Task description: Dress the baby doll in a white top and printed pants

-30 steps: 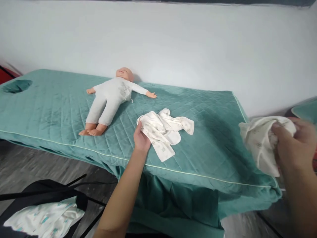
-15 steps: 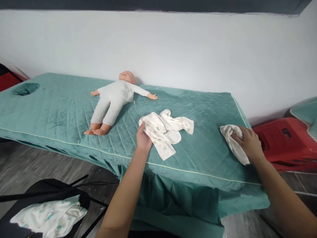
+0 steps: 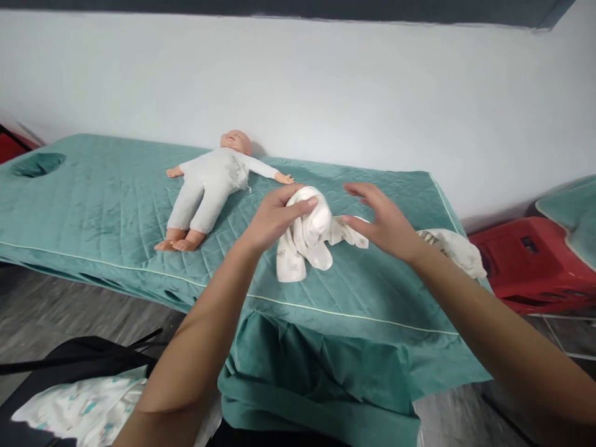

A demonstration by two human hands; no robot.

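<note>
My left hand [image 3: 279, 217] grips a small white printed baby shirt [image 3: 316, 223], bunched up between thumb and fingers. Part of the shirt hangs down and touches the green quilted bed cover [image 3: 372, 292]. Just to its right, my right hand [image 3: 384, 223] hovers with thumb and fingers apart, holding nothing. Behind my right forearm lies a crumpled white cloth garment [image 3: 460, 251] near the bed's right end, partly hidden. A baby doll [image 3: 209, 180] in a pale grey-white cloth body lies on its back to the left, arms spread.
A red plastic chair or stool [image 3: 531, 261] stands beyond the bed's right end. At lower left, a white patterned cloth [image 3: 84, 406] rests on a black seat [image 3: 41, 366]. A white wall [image 3: 326, 93] runs behind the bed, which has a face hole [image 3: 40, 164].
My left hand has lifted and bunched the shirt. My right hand has let go of the crumpled garment at the right end and moved left, close to the shirt.
</note>
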